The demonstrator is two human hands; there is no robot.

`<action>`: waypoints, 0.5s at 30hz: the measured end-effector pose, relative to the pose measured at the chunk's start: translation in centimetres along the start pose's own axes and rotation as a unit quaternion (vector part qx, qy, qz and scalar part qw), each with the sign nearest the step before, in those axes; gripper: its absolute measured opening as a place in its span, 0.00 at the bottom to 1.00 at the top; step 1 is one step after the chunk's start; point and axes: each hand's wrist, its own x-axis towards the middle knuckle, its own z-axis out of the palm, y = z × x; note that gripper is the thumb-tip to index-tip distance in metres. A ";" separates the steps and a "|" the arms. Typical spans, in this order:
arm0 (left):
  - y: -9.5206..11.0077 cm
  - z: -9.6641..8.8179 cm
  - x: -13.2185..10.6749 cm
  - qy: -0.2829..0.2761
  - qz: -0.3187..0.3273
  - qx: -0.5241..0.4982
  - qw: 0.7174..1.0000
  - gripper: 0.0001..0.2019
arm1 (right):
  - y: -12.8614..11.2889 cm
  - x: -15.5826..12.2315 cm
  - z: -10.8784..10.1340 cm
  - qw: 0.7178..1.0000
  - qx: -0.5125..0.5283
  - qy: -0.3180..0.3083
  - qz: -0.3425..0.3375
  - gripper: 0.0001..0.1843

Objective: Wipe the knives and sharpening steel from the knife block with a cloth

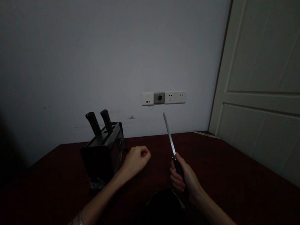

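Observation:
My right hand (183,177) is wrapped around the black handle of a sharpening steel (170,135). Its slim silver rod points up and away, tilted a little left. To the left, my left hand (136,159) is curled into a loose fist above the table, with nothing visible in it. Close beside that wrist stands a dark knife block (103,156) with a grey top. Two black knife handles, one on the left (93,123) and one on the right (106,121), stick up out of its slots; their blades are hidden inside.
The dark red table (151,176) reaches back to a pale wall (106,52) with a row of sockets (175,97). A white panelled door (269,78) stands on the right. Low in front is a dark rounded shape (165,211), too dim to make out.

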 end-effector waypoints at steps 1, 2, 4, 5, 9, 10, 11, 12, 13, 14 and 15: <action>0.4 -0.8 -0.2 0.001 0.011 0.030 0.999 0.08 | 0.0 0.0 0.0 1.000 0.002 0.002 0.002 0.23; 0.8 -1.4 -0.6 -0.009 0.030 0.073 0.997 0.08 | 0.0 0.0 0.0 1.000 0.002 0.005 0.007 0.23; 1.7 -1.7 -1.8 -0.068 0.106 0.198 0.972 0.09 | -0.1 0.2 0.0 1.000 0.003 0.010 0.019 0.24; 2.0 -1.4 -2.6 -0.104 0.147 0.251 0.951 0.09 | -0.1 0.2 -0.1 1.000 0.005 0.011 0.025 0.24; 2.4 1.7 -5.3 -0.230 0.210 0.364 0.878 0.19 | -0.3 0.5 -0.4 0.999 0.024 -0.002 0.037 0.23; 2.2 2.6 -5.6 -0.256 0.212 0.370 0.867 0.24 | -0.3 0.5 -0.4 0.999 0.026 -0.006 0.039 0.23; 2.0 3.3 -5.8 -0.278 0.211 0.371 0.861 0.27 | -0.3 0.6 -0.5 0.999 0.027 -0.011 0.043 0.23; 1.7 3.8 -5.7 -0.294 0.204 0.367 0.859 0.28 | -0.3 0.6 -0.7 0.998 0.027 -0.016 0.047 0.23; 1.4 4.2 -5.4 -0.310 0.191 0.357 0.860 0.29 | -0.2 0.6 -0.8 0.998 0.027 -0.020 0.053 0.24; 1.0 4.5 -5.0 -0.330 0.170 0.344 0.862 0.27 | -0.1 0.6 -1.0 0.997 0.026 -0.023 0.061 0.24; 0.6 4.6 -4.5 -0.354 0.149 0.326 0.864 0.23 | 0.1 0.5 -1.3 0.997 0.026 -0.026 0.069 0.24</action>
